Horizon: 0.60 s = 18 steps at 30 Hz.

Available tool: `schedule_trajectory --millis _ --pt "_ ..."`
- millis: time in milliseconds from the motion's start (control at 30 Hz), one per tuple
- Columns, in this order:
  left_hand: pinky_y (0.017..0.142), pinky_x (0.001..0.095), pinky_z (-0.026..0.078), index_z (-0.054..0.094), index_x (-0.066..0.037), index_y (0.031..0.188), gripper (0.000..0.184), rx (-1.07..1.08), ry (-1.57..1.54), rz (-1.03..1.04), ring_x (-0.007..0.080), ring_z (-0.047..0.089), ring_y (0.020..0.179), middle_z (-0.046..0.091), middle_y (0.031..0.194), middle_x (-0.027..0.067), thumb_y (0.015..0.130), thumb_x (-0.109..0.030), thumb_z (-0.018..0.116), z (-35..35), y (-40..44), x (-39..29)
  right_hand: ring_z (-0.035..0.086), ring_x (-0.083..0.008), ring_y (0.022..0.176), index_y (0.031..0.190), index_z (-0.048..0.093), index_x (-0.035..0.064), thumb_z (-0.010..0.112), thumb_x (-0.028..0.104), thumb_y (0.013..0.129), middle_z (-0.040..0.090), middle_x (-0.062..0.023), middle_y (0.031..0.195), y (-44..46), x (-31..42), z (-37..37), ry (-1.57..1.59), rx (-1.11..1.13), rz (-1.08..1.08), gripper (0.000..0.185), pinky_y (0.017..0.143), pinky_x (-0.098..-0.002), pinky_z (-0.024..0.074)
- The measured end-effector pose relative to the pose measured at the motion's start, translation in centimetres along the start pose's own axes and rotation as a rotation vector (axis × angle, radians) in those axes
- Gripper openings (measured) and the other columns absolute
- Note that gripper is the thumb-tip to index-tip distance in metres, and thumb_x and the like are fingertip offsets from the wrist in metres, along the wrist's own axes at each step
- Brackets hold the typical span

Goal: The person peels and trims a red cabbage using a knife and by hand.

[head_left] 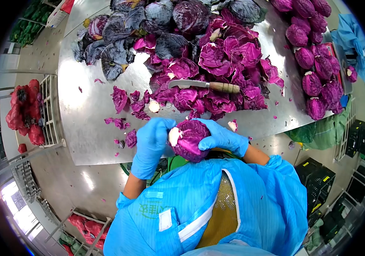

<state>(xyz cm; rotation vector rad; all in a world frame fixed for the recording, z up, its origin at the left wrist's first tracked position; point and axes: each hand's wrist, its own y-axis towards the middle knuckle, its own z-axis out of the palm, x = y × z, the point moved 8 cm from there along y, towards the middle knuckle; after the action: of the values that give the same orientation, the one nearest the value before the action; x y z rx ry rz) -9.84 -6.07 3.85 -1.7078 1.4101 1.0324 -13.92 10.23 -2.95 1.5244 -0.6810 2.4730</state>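
Observation:
A red cabbage (192, 137) with a white cut stem end facing left is held just in front of the table's near edge. My right hand (225, 138), in a blue glove, wraps around its right side, thumb across the front. On the left, my gloved left hand (151, 143) is closed with curled fingers close to the stem end; whatever it may grip is hidden. Beyond the hands, a knife (203, 85) with a wooden handle and curved blade lies on a heap of loose purple cabbage leaves (182, 98).
Dark untrimmed cabbages (159, 15) are piled at the back of the metal table (84, 119). Peeled red cabbages (312, 84) are stacked along its right side. Red net sacks (29, 111) sit on a rack at left; black crates (314, 181) stand at right.

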Motion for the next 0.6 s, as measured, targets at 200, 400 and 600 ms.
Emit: schedule_trajectory --millis 200,400,600 --pt "0.070 0.0292 0.054 0.067 0.002 0.105 0.027 0.133 -0.187 -0.239 0.0147 0.066 0.078 0.070 0.091 0.0097 0.090 -0.020 0.070 0.4 -0.2 -2.0 0.060 -0.0216 0.113 0.137 0.047 -0.0009 0.077 0.049 0.075 0.062 -0.0145 0.126 -0.4 1.3 0.1 -0.136 -0.030 0.039 0.085 0.101 -0.0361 0.0461" --pt "0.066 0.0283 0.052 0.068 0.002 0.102 0.023 0.070 -0.007 -0.128 0.0133 0.066 0.076 0.070 0.088 0.0096 0.097 -0.019 0.060 1.0 -0.5 -0.5 0.059 -0.0222 0.115 0.135 0.049 -0.0014 0.074 0.053 0.077 0.062 -0.0137 0.126 -1.0 0.5 0.9 0.191 0.035 0.022 0.083 0.101 -0.0362 0.0456" --pt "0.079 0.0297 0.054 0.063 -0.001 0.122 0.039 -0.026 -0.584 -0.113 0.0169 0.066 0.088 0.069 0.101 0.0056 0.099 -0.032 0.059 0.2 -2.0 -1.3 0.053 -0.0283 0.127 0.147 0.038 0.0030 0.058 0.060 0.088 0.049 -0.0180 0.142 -2.4 -1.0 2.3 0.608 0.081 0.118 0.084 0.112 -0.0446 0.0378"
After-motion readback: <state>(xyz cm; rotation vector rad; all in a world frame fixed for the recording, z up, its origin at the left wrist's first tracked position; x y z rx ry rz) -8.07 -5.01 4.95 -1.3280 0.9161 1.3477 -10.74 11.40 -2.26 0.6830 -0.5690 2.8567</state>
